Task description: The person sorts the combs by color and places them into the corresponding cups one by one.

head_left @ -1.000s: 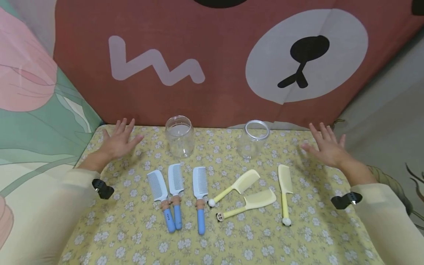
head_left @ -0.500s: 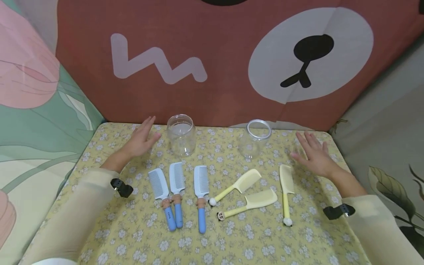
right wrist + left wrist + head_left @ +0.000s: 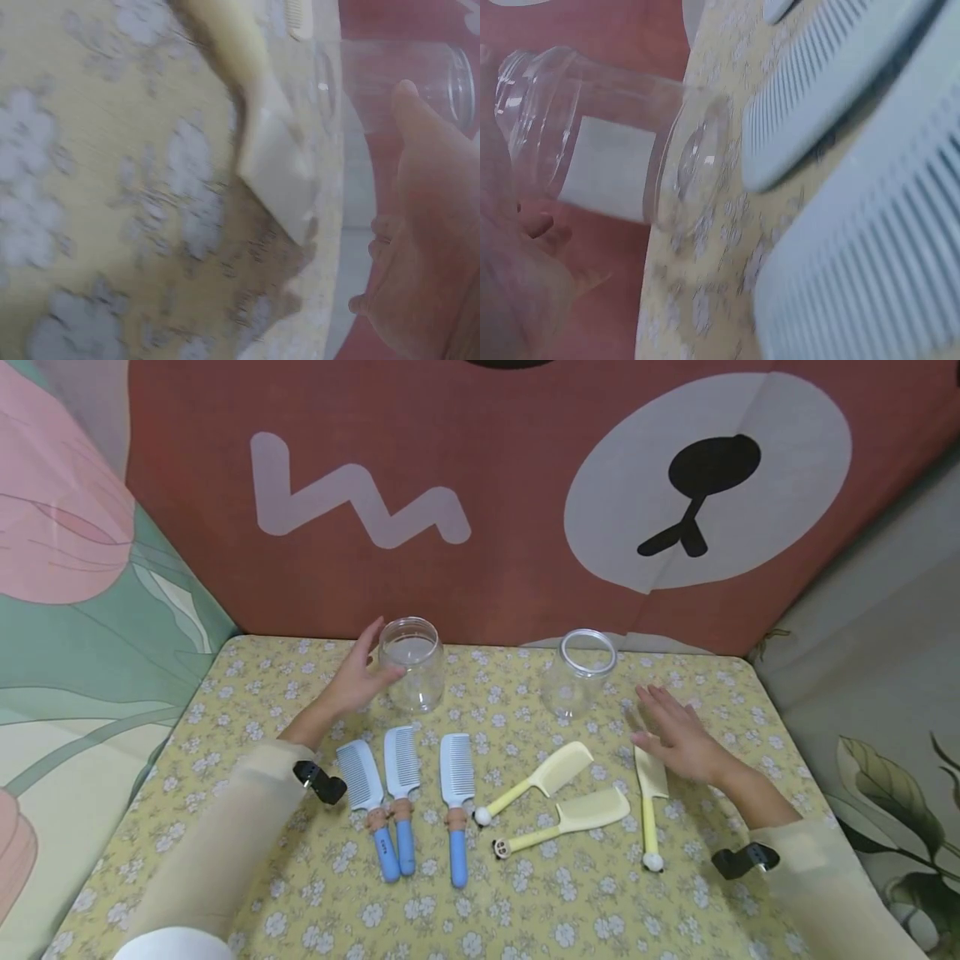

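A clear jar (image 3: pixel 417 681) stands upright at the back left of the table, a white label on its wall in the left wrist view. My left hand (image 3: pixel 358 675) is at its left side, thumb across the front near the rim and fingers extended behind. To the right stands a second clear jar (image 3: pixel 572 689) with a silver rim. My right hand (image 3: pixel 684 739), fingers straight, hovers over the head of the rightmost yellow comb (image 3: pixel 651 810) and partly hides it. In the right wrist view the thumb (image 3: pixel 416 112) overlaps the silver-rimmed jar.
Three blue combs with bear collars, among them the middle one (image 3: pixel 402 797), lie left of centre. Two more yellow combs (image 3: pixel 592 810) (image 3: pixel 558 768) lie right of centre. A flowered cloth (image 3: pixel 315 893) covers the table. A printed red curtain (image 3: pixel 510 560) hangs behind.
Both hands have moved inward from the table's sides. The left has reached the left jar; the right has come forward and left, over the rightmost yellow comb. Jars and combs stay put.
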The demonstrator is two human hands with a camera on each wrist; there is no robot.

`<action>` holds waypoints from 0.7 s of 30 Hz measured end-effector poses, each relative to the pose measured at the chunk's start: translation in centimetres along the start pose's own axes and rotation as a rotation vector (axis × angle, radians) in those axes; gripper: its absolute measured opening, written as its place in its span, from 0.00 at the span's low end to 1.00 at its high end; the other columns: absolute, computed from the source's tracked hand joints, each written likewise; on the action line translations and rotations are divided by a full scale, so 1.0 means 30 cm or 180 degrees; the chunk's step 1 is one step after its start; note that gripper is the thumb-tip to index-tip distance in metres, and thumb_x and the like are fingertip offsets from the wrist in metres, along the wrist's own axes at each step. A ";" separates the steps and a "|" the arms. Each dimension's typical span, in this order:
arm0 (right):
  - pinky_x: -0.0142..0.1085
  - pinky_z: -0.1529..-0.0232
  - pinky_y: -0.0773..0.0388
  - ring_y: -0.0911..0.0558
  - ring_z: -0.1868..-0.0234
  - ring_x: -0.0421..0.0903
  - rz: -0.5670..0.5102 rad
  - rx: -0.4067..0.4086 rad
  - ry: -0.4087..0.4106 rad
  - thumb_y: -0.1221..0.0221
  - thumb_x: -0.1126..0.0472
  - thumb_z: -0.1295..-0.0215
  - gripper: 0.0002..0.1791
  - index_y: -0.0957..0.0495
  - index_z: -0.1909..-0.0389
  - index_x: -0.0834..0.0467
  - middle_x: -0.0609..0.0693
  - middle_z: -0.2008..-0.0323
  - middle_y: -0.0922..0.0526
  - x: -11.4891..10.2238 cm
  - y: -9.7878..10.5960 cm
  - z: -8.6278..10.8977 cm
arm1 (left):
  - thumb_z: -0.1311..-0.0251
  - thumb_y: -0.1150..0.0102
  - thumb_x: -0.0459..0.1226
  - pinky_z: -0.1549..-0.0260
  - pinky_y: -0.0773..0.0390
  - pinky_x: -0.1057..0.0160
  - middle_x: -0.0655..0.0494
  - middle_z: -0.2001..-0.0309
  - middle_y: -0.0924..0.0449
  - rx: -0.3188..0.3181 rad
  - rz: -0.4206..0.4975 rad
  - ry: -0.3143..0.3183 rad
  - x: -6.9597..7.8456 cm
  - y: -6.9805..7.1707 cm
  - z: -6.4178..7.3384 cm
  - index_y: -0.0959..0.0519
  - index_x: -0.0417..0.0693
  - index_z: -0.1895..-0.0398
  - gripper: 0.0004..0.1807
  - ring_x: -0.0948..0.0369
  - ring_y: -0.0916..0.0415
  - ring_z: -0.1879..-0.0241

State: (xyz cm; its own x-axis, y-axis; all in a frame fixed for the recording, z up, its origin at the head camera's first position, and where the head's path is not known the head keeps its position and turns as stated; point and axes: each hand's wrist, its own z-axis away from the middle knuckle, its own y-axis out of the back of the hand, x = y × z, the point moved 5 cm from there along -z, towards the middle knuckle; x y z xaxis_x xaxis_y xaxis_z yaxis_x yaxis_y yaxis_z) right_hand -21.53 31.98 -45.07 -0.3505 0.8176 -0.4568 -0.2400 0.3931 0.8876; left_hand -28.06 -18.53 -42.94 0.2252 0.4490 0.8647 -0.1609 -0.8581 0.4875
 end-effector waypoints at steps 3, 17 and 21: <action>0.73 0.31 0.63 0.60 0.22 0.69 -0.0098 -0.0115 -0.0016 0.45 0.47 0.22 0.44 0.56 0.18 0.60 0.70 0.21 0.56 0.004 -0.034 0.005 | 0.35 0.32 0.41 0.26 0.49 0.40 0.43 0.19 0.55 -0.0036 0.0151 0.0047 -0.002 -0.024 -0.008 0.60 0.49 0.17 0.54 0.44 0.55 0.21; 0.75 0.34 0.52 0.59 0.23 0.74 -0.0579 -0.0826 0.0098 0.31 0.49 0.35 0.48 0.43 0.23 0.64 0.69 0.21 0.58 0.007 -0.055 0.066 | 0.43 0.25 0.33 0.28 0.47 0.36 0.46 0.20 0.50 -0.0020 0.0421 -0.0128 -0.020 -0.071 -0.021 0.60 0.49 0.17 0.60 0.48 0.53 0.22; 0.74 0.34 0.51 0.60 0.24 0.75 -0.0691 -0.0937 0.0159 0.29 0.50 0.38 0.50 0.43 0.22 0.64 0.70 0.21 0.58 0.021 -0.048 0.071 | 0.42 0.27 0.32 0.28 0.48 0.37 0.48 0.20 0.50 -0.0035 0.0436 -0.0088 -0.018 -0.077 -0.023 0.59 0.52 0.17 0.59 0.49 0.53 0.22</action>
State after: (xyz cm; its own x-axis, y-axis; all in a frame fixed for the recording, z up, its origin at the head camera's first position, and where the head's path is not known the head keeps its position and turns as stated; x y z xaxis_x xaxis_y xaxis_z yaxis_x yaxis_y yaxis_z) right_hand -19.47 32.82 -46.51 -0.3048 0.7041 -0.6414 -0.5613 0.4112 0.7182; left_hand -28.46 -16.63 -44.44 0.2268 0.3207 0.9196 -0.2024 -0.9081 0.3666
